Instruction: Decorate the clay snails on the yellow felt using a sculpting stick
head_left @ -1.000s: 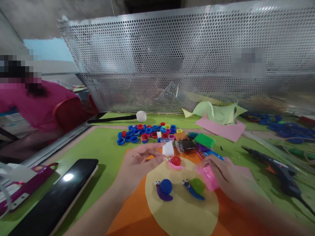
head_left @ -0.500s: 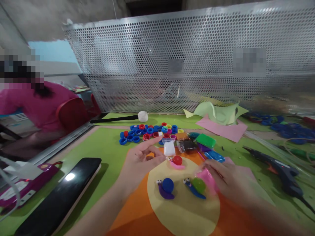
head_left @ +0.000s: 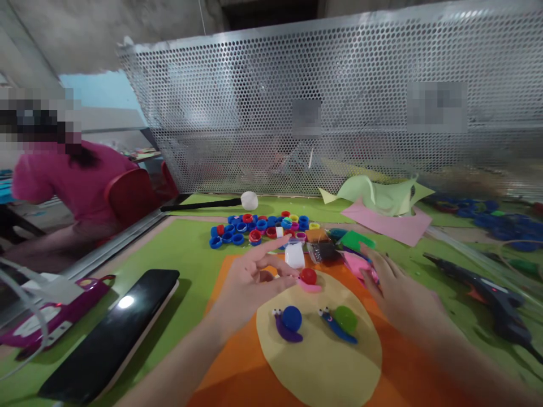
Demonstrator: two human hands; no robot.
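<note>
Three small clay snails sit on a pale yellow circle [head_left: 322, 362] over an orange sheet [head_left: 237, 362]: a pink one with a red shell [head_left: 308, 278], a purple one with a blue shell [head_left: 289, 322], a blue one with a green shell [head_left: 341, 323]. My left hand [head_left: 254, 282] pinches thumb and fingers at the pink snail's head, index finger stretched out. A white clay packet [head_left: 294, 256] lies just beyond it. My right hand [head_left: 396, 294] lies with fingers spread over a pink clay packet [head_left: 356, 264], near green [head_left: 355, 240] and dark [head_left: 324, 251] packets.
A heap of coloured bottle caps [head_left: 258, 226] lies behind. A black phone [head_left: 114, 333] and a magenta device [head_left: 63, 305] are at the left, a black glue gun [head_left: 487, 294] at the right. Pink and green paper [head_left: 382, 209] rests before the perforated metal screen [head_left: 339, 102]. A person in pink [head_left: 72, 181] sits at the far left.
My right hand carried the pink packet away from the snails, up toward the other packets. My left hand stayed pinching at the pink snail.
</note>
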